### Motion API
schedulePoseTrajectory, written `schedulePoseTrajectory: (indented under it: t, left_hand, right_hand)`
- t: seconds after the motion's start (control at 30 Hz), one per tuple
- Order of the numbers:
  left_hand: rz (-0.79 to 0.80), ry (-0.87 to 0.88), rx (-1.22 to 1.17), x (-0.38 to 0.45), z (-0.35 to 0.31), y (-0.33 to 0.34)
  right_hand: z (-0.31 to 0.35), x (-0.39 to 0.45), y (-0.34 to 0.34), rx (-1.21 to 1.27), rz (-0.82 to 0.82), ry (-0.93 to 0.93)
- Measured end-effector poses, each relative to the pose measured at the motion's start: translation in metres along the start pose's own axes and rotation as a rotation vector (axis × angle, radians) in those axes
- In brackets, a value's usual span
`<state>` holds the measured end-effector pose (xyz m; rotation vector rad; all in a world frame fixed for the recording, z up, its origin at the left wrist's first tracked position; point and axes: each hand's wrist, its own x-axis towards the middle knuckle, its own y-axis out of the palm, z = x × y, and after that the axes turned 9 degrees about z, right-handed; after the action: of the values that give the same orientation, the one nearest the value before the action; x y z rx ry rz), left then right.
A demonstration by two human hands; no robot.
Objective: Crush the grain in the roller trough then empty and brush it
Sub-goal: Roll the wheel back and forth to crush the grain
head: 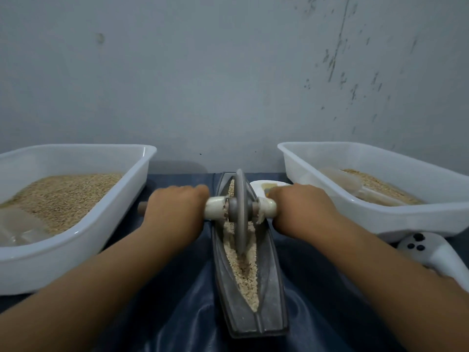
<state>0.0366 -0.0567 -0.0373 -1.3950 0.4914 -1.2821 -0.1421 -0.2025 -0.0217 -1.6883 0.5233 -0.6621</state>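
Observation:
A long grey boat-shaped metal trough (271, 301) lies lengthwise in front of me on a dark blue cloth. Pale crushed grain (243, 270) fills its groove. A grey metal roller wheel (240, 212) stands upright in the groove, toward the far half. My left hand (175, 209) grips the white left handle (214, 207) of the wheel's axle. My right hand (302, 207) grips the white right handle (267, 205). The wooden end of the axle (142, 207) pokes out left of my left hand.
A white plastic tub (76, 240) with whole grain stands at the left. Another white tub (418, 217) at the right holds grain and a clear scoop (342, 180). A white dish (269, 186) sits behind my right hand. A white controller (431, 252) lies at right. A grey wall is behind.

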Motion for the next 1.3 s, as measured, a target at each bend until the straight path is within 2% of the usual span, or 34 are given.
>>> schedulePoseTrajectory:
  t: [0.17, 0.23, 0.33, 0.53, 0.67, 0.77, 1.03, 1.17, 1.3]
  left_hand:
    - [-0.074, 0.077, -0.014, -0.044, -0.005, -0.02]
    - [-0.046, 0.055, 0.0, -0.045, -0.005, -0.024]
    - [0.045, -0.012, -0.018, -0.037, -0.003, -0.015]
    - [0.029, 0.004, -0.036, 0.015, 0.004, 0.003]
    - [-0.012, -0.01, -0.038, 0.052, 0.009, 0.012]
    - [-0.034, -0.025, -0.039, 0.052, 0.009, 0.016]
    - [0.003, 0.038, -0.068, -0.025, -0.003, -0.013]
    - [-0.128, 0.157, -0.068, -0.063, -0.005, -0.042]
    - [-0.115, 0.16, -0.069, -0.068, -0.003, -0.045]
  right_hand:
    - [-0.002, -0.047, -0.01, -0.009, -0.001, -0.075]
    - [-0.003, -0.052, -0.013, -0.033, -0.021, -0.081]
    - [0.001, -0.04, -0.01, -0.087, -0.076, -0.048]
    - [-0.003, 0.027, 0.0, 0.025, 0.032, 0.022]
    - [-0.007, 0.053, 0.012, 0.04, -0.119, 0.056]
    - [-0.005, 0.054, 0.014, 0.021, -0.154, 0.058]
    - [0.001, -0.034, -0.005, 0.008, -0.051, -0.033]
    - [0.001, -0.084, -0.029, -0.001, -0.002, -0.031]
    - [0.002, -0.09, -0.033, -0.04, -0.01, -0.014]
